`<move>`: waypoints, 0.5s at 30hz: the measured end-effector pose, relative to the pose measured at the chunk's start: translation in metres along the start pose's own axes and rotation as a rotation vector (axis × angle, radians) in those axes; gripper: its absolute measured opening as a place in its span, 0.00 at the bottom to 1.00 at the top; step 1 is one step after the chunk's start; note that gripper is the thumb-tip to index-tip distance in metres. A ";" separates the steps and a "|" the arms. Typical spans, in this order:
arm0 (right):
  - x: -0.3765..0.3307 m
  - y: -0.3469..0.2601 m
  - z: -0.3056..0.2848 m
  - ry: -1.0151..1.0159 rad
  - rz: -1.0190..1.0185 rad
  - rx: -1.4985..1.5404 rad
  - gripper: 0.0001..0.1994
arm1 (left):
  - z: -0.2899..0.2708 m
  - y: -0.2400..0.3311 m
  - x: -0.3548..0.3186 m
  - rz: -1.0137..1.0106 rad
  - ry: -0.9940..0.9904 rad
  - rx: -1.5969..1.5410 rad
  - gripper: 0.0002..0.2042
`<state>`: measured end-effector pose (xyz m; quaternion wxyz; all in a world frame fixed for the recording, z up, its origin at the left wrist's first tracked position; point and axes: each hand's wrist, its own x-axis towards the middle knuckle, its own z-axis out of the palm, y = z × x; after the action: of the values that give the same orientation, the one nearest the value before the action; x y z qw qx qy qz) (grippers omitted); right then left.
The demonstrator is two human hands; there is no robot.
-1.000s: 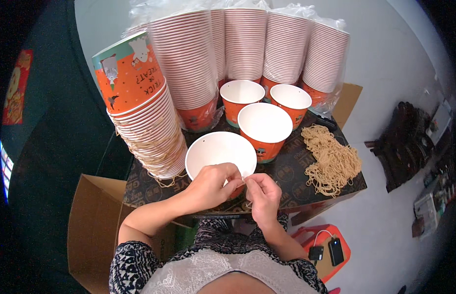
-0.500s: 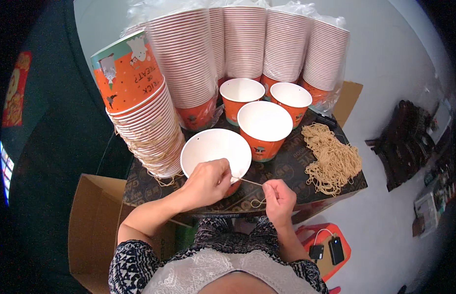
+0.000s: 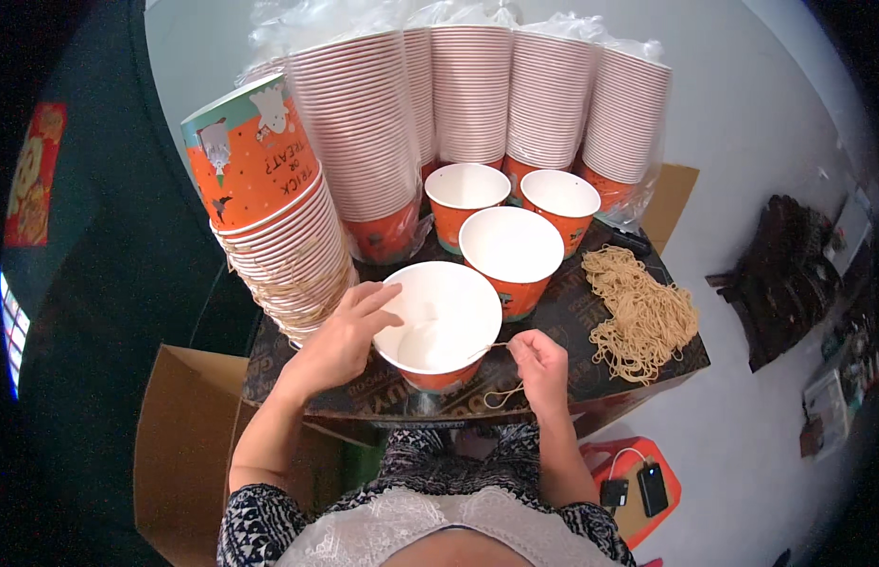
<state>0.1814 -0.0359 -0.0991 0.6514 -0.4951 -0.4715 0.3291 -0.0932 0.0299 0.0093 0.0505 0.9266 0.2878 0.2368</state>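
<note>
A white-lined orange paper bucket (image 3: 439, 312) stands upright near the table's front edge. My left hand (image 3: 340, 342) is at its left rim, fingers stretched and apart, holding nothing; whether they touch the rim I cannot tell. My right hand (image 3: 540, 364) is closed in a pinch on a tan string, just right of the bucket. The string (image 3: 497, 346) runs from the bucket's right side to my fingertips, and a loose loop hangs below them. Behind stand three more open paper buckets (image 3: 511, 244). A heap of tan strings (image 3: 640, 312) lies to the right.
A leaning stack of buckets (image 3: 288, 255) with strings hanging from it stands at the left. Tall plastic-wrapped bucket stacks (image 3: 469, 94) line the back of the dark table (image 3: 562, 378). An open cardboard box (image 3: 189, 444) sits below left, a red stool (image 3: 671, 487) below right.
My left hand has let go of the string at the bucket's right side and moved left to the left rim, its fingers opening. The front bucket has shifted right. My right hand keeps its pinch.
</note>
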 end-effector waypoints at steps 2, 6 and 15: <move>0.003 -0.008 -0.007 -0.112 -0.008 -0.140 0.07 | 0.000 -0.005 -0.006 0.013 0.027 -0.034 0.15; 0.005 -0.023 -0.051 -0.291 0.097 0.464 0.08 | 0.002 -0.003 -0.012 -0.040 0.077 -0.089 0.10; 0.008 -0.078 -0.088 -0.313 -0.493 0.937 0.27 | 0.013 0.041 -0.021 0.002 0.176 0.161 0.14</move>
<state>0.2638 -0.0813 -0.0276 0.7821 0.0277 -0.4677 0.4109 -0.0812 -0.0150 -0.0017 -0.0496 0.9035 0.3083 0.2935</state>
